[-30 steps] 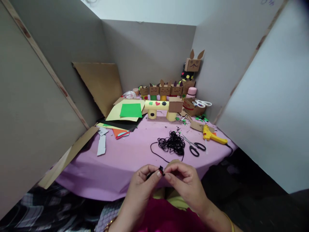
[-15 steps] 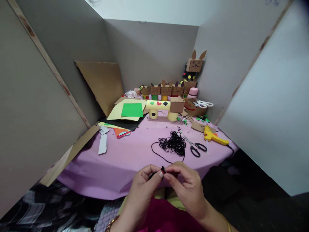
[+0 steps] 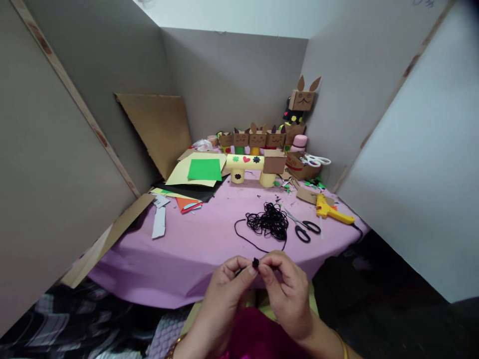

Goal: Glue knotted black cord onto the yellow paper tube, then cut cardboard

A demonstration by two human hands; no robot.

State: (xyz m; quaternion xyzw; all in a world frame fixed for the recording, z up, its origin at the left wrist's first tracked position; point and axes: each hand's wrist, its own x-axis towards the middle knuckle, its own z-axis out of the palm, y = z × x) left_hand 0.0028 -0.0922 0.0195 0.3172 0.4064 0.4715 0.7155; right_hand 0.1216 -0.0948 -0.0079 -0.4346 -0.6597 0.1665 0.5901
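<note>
Left hand (image 3: pixel 230 281) + right hand (image 3: pixel 290 286): both pinching small black piece (image 3: pixel 255 262), lower centre | black cord (image 3: pixel 267 222): heaped on desk (image 3: pixel 202 229)

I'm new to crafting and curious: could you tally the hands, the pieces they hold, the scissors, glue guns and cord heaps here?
Hands, left hand and right hand: 2
Small black piece: 1
Scissors, black-handled scissors and white-handled scissors: 2
Yellow glue gun: 1
Black cord heap: 1
Total: 7

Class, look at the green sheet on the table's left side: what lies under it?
Under the green sheet is a larger pale yellow sheet, with black paper showing lower down. Whatever else the green sheet covers cannot be seen.
</note>
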